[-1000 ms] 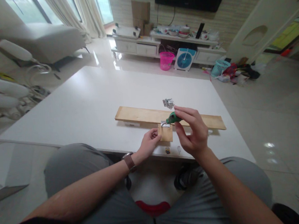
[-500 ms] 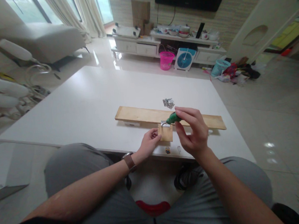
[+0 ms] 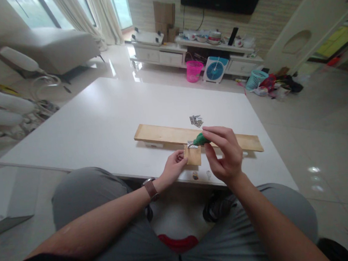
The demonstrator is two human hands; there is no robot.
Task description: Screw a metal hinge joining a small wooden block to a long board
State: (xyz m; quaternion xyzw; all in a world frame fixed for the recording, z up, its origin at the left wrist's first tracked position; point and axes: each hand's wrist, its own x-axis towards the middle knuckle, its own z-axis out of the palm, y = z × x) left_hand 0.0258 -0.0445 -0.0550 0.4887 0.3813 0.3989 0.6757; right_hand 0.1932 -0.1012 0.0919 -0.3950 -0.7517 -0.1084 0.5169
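Observation:
My right hand pinches a green-handled screwdriver, its tip on a small metal hinge. The hinge lies where a small wooden block meets a long wooden plank. My left hand is closed on the left edge of the small block, holding it against the plank. Both pieces rest on the white table near its front edge.
A small pile of spare metal hinges lies just behind the plank. Small bits sit at the table's front edge. Beyond the table are a pink basket, a blue fan and a low TV cabinet. My knees are under the front edge.
The fingers of my right hand have shifted slightly on the screwdriver handle, and the handle tilts a little lower. The left hand and the wood have not moved.

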